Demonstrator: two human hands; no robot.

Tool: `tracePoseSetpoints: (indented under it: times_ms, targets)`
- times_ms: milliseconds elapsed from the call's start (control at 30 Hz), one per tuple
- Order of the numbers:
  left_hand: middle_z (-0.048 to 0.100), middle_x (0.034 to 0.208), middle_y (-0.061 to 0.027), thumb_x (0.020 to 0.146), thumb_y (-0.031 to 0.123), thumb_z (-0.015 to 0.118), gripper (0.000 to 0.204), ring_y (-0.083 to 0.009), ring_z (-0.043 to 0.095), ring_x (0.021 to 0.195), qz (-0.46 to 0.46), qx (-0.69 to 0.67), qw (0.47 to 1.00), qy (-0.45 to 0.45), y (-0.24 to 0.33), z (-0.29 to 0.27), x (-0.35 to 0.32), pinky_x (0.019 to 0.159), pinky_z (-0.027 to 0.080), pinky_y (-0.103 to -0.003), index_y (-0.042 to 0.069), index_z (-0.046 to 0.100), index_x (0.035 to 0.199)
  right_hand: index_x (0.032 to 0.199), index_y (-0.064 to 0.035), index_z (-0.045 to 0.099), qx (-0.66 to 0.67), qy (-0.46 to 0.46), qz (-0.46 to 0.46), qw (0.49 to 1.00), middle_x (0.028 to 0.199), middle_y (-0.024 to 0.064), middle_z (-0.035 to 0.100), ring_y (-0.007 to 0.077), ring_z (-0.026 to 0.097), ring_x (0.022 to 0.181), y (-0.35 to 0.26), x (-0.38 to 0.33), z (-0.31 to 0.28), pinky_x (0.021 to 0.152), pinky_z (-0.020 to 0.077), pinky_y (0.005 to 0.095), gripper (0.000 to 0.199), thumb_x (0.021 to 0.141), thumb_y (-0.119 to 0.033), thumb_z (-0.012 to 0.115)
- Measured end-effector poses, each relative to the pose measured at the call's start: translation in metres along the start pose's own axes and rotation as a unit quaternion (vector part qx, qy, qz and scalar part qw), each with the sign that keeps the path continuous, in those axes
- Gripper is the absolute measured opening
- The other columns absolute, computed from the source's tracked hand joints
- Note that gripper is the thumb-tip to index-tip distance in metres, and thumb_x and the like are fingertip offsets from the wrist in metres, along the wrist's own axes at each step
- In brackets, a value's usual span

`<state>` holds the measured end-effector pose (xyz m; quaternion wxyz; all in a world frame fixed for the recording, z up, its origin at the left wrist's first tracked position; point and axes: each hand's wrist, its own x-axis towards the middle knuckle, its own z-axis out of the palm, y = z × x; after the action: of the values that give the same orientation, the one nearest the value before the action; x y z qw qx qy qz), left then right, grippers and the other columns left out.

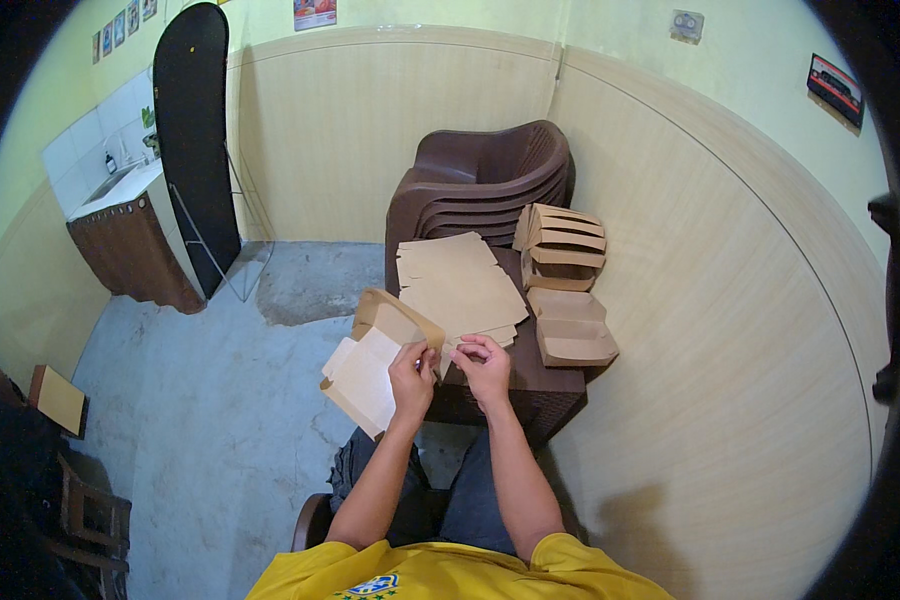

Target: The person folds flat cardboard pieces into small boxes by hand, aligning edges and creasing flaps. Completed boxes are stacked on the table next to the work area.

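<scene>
A partly folded brown cardboard box [365, 375] with a pale inner face tilts in front of me, left of the small table. My left hand [412, 378] is closed on its right side, fingers bent round the raised edge. Just right of that edge, my right hand [484, 370] has its thumb and fingers drawn together; whatever is between the fingertips is too small to make out. Beyond both hands, a stack of flat cardboard blanks [460, 285] lies on the dark brown woven-look table [545, 385].
Folded cardboard boxes [565, 245] are piled at the table's right, with an open box [575, 330] nearer me. Brown plastic chairs [485, 170] stand stacked behind. An ironing board [195, 150] leans near a sink counter [120, 190] at left. A wood-panelled wall [710, 350] runs along my right.
</scene>
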<state>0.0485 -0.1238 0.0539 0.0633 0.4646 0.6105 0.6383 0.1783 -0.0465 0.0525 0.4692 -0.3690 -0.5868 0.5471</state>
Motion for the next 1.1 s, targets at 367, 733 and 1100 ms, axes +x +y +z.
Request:
tracePoseSetpoints:
  times_ms: [367,733,1100]
  targets:
    - [0.074,0.104,-0.0191,0.096,-0.016,0.059,0.034,-0.0266,0.077,0.093,-0.018,-0.051,0.994,-0.094,0.005,-0.004,0.005,0.085,0.064,-0.036,-0.004,0.074,0.124,0.121,0.0,0.07,-0.093,0.045,-0.077,0.992,0.093,0.0095,0.08,0.0119,0.075,0.082,-0.023,-0.008,0.016,0.072,0.0622,0.028,0.036,0.088,-0.005,0.086]
    - [0.074,0.106,-0.0162,0.095,-0.018,0.059,0.035,-0.0224,0.076,0.098,-0.051,-0.06,0.987,-0.137,-0.004,-0.01,0.01,0.087,0.067,-0.034,-0.006,0.075,0.123,0.114,0.0013,0.071,-0.124,0.013,-0.085,0.988,0.088,0.008,0.079,0.0106,0.074,0.079,-0.025,-0.004,0.012,0.072,0.0618,0.0273,0.031,0.086,-0.002,0.084]
    - [0.075,0.105,-0.0147,0.102,-0.005,0.066,0.02,-0.0211,0.076,0.095,-0.065,-0.103,0.981,-0.148,-0.007,-0.009,0.016,0.086,0.065,-0.033,-0.009,0.075,0.12,0.101,0.0009,0.068,-0.127,0.07,-0.128,0.981,0.086,0.0077,0.076,0.0122,0.074,0.082,-0.016,-0.005,0.015,0.076,0.065,0.03,0.025,0.084,-0.001,0.086]
